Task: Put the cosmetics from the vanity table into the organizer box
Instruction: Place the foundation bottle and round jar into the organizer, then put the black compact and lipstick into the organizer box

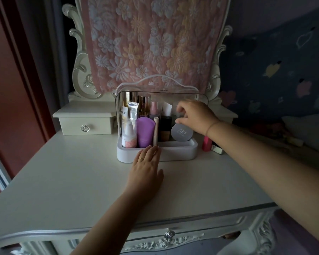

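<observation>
Bottles [129,134] fill organizer box [175,153]; right hand [195,116] pinches round compact [182,133] (left hand [145,168] flat, empty).

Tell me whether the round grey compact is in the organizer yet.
In: the compact stands on edge inside the organizer box, right hand touching its top.

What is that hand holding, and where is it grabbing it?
The right hand pinches the round grey compact by its top edge, standing it in the organizer box. The left hand holds nothing; its fingers rest against the box's front.
</observation>
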{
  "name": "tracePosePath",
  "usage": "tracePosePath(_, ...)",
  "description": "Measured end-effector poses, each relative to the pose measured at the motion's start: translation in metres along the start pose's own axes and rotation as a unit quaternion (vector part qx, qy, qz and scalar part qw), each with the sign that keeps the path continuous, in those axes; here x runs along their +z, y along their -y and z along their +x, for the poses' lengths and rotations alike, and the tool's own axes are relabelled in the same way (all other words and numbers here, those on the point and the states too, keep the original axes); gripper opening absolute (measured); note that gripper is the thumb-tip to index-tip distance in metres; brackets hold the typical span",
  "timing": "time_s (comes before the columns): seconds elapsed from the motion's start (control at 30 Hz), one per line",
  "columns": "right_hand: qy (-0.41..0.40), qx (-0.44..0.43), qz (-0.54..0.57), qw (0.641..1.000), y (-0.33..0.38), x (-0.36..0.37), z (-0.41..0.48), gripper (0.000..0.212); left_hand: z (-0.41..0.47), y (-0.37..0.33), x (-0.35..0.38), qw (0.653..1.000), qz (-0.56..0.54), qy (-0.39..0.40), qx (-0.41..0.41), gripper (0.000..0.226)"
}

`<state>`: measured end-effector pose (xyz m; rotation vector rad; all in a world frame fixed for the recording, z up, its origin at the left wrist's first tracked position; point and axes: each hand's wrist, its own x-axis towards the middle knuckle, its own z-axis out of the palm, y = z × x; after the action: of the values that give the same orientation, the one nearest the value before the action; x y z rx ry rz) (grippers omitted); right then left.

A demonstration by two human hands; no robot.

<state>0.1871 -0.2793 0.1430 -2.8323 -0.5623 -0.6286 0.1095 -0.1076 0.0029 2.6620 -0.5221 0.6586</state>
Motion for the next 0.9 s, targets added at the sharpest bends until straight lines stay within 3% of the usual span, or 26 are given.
tracePosePath(0.13, -0.072, 0.039, 0.185, 0.979, -0.007, 0.011, -0.056, 0.014, 0.000, 0.002, -0.002, 1.000, 0.007, -0.003, 0.005, 0.065)
tracePosePath(0.3, -0.127, 0.138, 0.231, 0.955, -0.046, 0.043, -0.080, 0.010, 0.005, 0.012, -0.008, 1.000, 0.022, -0.011, 0.002, 0.065)
tracePosePath(0.4, -0.172, 0.208, 0.212, 0.939, -0.073, 0.053, -0.073, 0.024, 0.004, 0.015, -0.010, 1.000, 0.029, -0.011, 0.002, 0.065)
tracePosePath(0.5, -0.145, 0.249, 0.169, 0.943, -0.091, 0.060, -0.064, 0.052, 0.000, 0.012, -0.007, 1.000, 0.028, -0.005, 0.001, 0.066)
tracePosePath(0.57, -0.118, 0.256, 0.162, 0.946, -0.096, 0.064, -0.060, 0.057, -0.003, 0.008, -0.003, 1.000, 0.023, -0.003, 0.000, 0.066)
tracePosePath(0.73, -0.068, 0.237, 0.176, 0.953, -0.103, 0.068, -0.064, 0.036, -0.006, -0.005, 0.004, 1.000, 0.015, -0.002, -0.001, 0.066)
tracePosePath(0.9, -0.107, 0.234, 0.266, 0.929, -0.107, 0.058, -0.084, 0.027, -0.002, -0.014, 0.004, 1.000, 0.015, 0.008, 0.003, 0.065)
